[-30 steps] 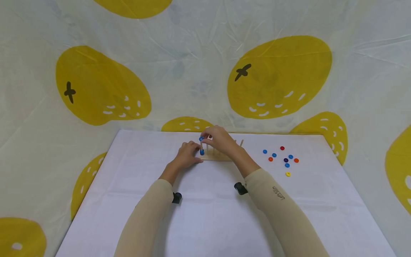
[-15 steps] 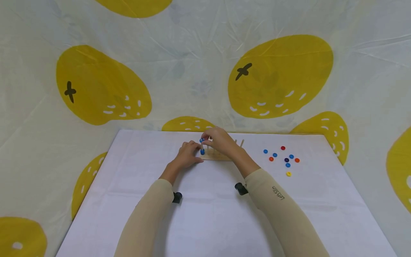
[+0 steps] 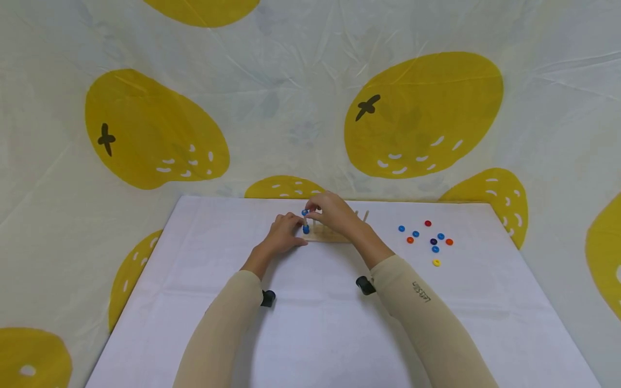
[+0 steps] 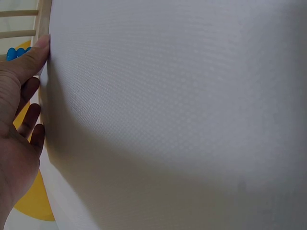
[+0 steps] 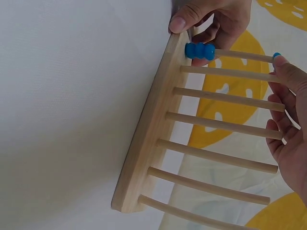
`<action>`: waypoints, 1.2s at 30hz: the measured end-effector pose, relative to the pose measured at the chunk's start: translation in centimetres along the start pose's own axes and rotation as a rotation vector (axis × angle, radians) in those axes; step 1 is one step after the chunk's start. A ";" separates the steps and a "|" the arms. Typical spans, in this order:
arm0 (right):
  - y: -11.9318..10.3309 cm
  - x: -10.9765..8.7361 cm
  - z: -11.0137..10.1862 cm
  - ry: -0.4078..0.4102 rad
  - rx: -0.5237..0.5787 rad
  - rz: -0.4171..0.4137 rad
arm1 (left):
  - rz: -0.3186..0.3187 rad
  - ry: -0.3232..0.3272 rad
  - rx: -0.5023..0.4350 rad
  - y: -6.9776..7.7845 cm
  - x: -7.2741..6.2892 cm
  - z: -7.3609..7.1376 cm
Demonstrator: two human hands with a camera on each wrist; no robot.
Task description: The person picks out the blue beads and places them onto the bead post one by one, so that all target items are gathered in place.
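A wooden peg rack (image 5: 148,134) with a row of upright pegs stands near the back of the table. Its leftmost peg carries a stack of blue beads (image 5: 200,51) at the bottom. My left hand (image 3: 281,234) grips that end of the base, thumb on the front edge and fingers behind. Between right thumb and fingers I pinch another blue bead (image 5: 277,55) at the tip of the same peg. The right hand (image 3: 335,210) hides part of the rack in the head view. Most of this pinched bead is covered by the thumb in the right wrist view.
Right of the rack, loose beads lie scattered on the white tablecloth (image 3: 315,334): several blue, a red bead (image 3: 428,223), two orange ones, a dark purple bead (image 3: 434,241) and a yellow bead (image 3: 436,263). A patterned curtain (image 3: 291,108) hangs right behind the table.
The pinched blue bead has come down slightly at the peg's tip with my right hand. My left hand stays at the rack's end.
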State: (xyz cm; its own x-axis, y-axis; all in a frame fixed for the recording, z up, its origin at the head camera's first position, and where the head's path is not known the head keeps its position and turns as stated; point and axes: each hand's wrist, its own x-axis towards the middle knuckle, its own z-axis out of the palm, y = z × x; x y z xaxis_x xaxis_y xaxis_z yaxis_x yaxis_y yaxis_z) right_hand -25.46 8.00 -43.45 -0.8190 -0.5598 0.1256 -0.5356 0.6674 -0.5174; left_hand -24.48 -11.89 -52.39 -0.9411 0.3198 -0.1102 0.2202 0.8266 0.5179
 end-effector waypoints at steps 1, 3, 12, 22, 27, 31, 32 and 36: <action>0.0 0.0 0.0 0.001 -0.001 0.000 | -0.002 0.000 0.001 0.0 0.0 0.0; 0.1 0.0 0.0 0.005 -0.002 -0.005 | -0.009 -0.001 0.002 0.2 -0.1 -0.1; 0.2 -0.1 -0.1 0.031 0.013 -0.046 | -0.011 -0.005 0.018 0.4 -0.2 -0.3; -0.1 -0.3 -0.8 0.022 0.022 -0.032 | -0.013 -0.008 0.019 0.4 -0.2 -0.3; 0.1 -1.2 -1.6 0.058 0.022 -0.052 | -0.009 -0.001 0.012 0.4 -0.2 -0.3; 0.6 -2.3 -2.7 0.103 0.015 -0.072 | -0.008 -0.001 0.010 0.4 -0.1 -0.2; 0.7 -2.6 -3.0 0.114 0.015 -0.075 | -0.009 -0.001 0.011 0.3 -0.1 -0.1; 1.3 -4.1 -4.2 0.160 0.000 -0.086 | -0.010 0.001 0.023 0.2 0.0 -0.1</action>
State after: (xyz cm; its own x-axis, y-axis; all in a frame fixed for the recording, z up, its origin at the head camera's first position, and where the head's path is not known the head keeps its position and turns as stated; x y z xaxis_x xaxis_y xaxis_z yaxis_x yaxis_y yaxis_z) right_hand -23.66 13.19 -41.06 -0.7925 -0.5296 0.3024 -0.6050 0.6206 -0.4989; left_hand -24.49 -11.77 -52.20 -0.9435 0.3108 -0.1145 0.2164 0.8401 0.4973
